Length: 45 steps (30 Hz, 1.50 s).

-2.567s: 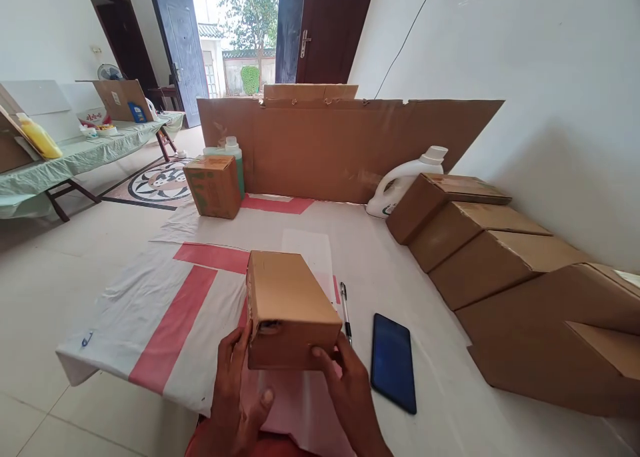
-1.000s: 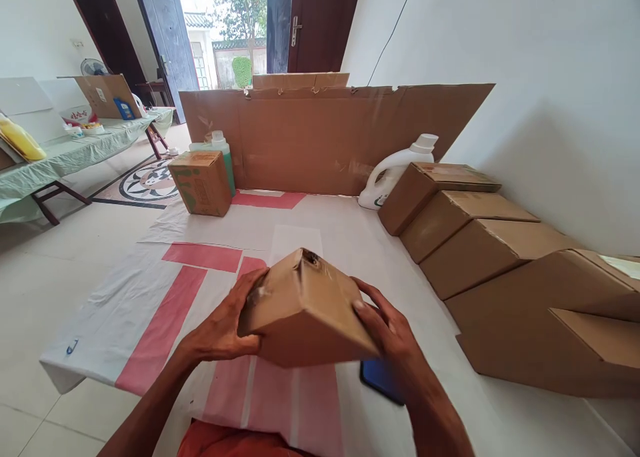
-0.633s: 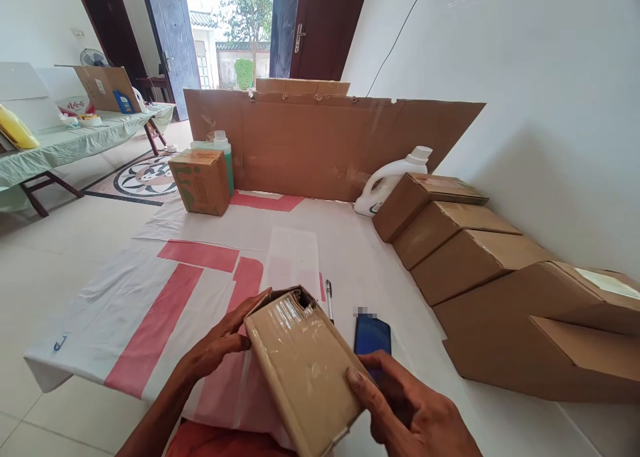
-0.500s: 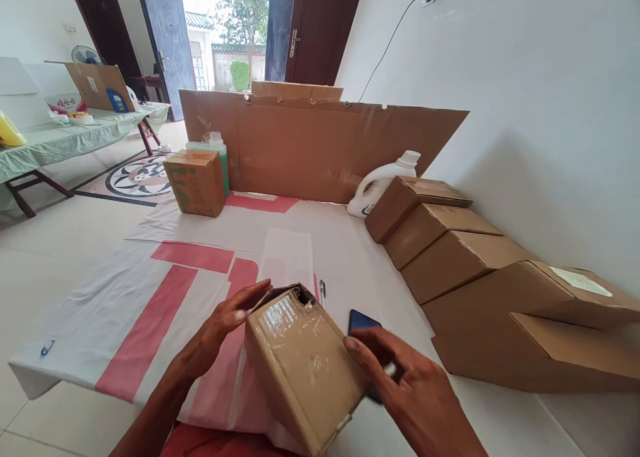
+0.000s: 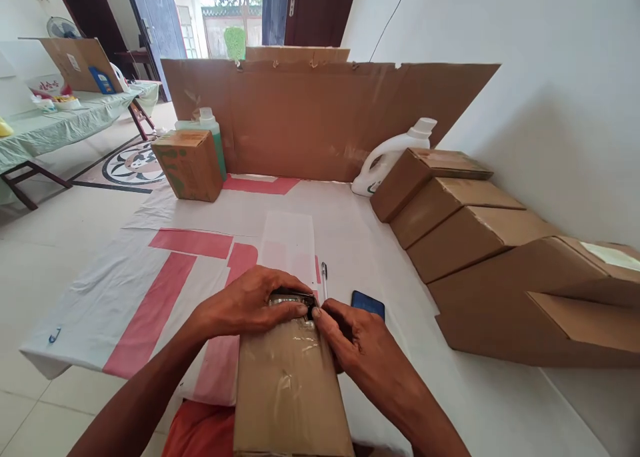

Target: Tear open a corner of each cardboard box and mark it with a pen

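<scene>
A taped cardboard box [image 5: 290, 390] extends from the bottom edge of the view, its far end over the table's near side. At that far end is a torn, dark opening [image 5: 311, 307]. My left hand [image 5: 250, 303] curls over the far left edge, thumb on top beside the opening, gripping the box. From the right, my right hand [image 5: 357, 340] pinches the box's far right corner, its thumb at the opening's edge; its other fingers are partly hidden. A phone [image 5: 370, 303] and a pen [image 5: 325, 278] lie just beyond my right hand.
Several cardboard boxes [image 5: 440, 227] line the right side by the wall. A white jug [image 5: 395, 153] stands at their far end. A small box [image 5: 193, 170] and a green-liquid bottle [image 5: 220, 150] stand back left. A cardboard panel [image 5: 310, 120] closes off the table's far side.
The box has turned to point straight ahead. My left hand has moved right onto its far end. My right hand has left the right side for the torn corner. The view has tilted down.
</scene>
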Available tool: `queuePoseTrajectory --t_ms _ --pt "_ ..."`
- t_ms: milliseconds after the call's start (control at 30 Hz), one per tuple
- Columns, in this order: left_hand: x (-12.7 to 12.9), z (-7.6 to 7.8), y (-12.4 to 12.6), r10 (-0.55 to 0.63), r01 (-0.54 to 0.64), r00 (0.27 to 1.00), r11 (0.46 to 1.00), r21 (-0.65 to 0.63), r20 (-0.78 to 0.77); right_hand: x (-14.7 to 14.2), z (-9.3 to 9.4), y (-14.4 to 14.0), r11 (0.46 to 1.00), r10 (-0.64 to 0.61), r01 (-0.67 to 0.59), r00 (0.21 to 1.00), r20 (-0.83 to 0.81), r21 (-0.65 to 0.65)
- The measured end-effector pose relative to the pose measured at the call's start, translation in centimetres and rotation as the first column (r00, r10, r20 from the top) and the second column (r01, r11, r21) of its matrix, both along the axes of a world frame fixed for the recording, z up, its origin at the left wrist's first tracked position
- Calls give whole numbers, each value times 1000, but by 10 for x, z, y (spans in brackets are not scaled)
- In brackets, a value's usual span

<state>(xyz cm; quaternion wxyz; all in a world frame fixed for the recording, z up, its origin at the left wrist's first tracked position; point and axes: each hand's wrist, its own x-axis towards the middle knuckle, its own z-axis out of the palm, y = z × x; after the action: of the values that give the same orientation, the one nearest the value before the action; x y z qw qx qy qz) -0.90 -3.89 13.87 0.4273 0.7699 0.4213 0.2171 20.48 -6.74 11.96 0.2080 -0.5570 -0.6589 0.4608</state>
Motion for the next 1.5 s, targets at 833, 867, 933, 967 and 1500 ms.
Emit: queuePoseTrajectory --t_ms 833,867,933,967,1500 --pt "20 9 -22 343 -296 865 938 178 -367 -27 -6 -34 968 -157 160 987 -31 195" --pt "19 10 -24 343 -293 857 938 184 -385 -29 -8 -39 967 -158 164 986 -45 197" --pt "19 9 -27 346 -287 843 937 200 -412 -29 -11 -44 966 -149 158 987 -59 203" --pt "19 9 -27 354 -289 835 934 211 -423 -27 -13 -43 969 -142 154 987 -73 192" --pt "2 -1 -62 264 -147 882 941 305 -389 25 -128 59 959 -257 283 875 411 -2"
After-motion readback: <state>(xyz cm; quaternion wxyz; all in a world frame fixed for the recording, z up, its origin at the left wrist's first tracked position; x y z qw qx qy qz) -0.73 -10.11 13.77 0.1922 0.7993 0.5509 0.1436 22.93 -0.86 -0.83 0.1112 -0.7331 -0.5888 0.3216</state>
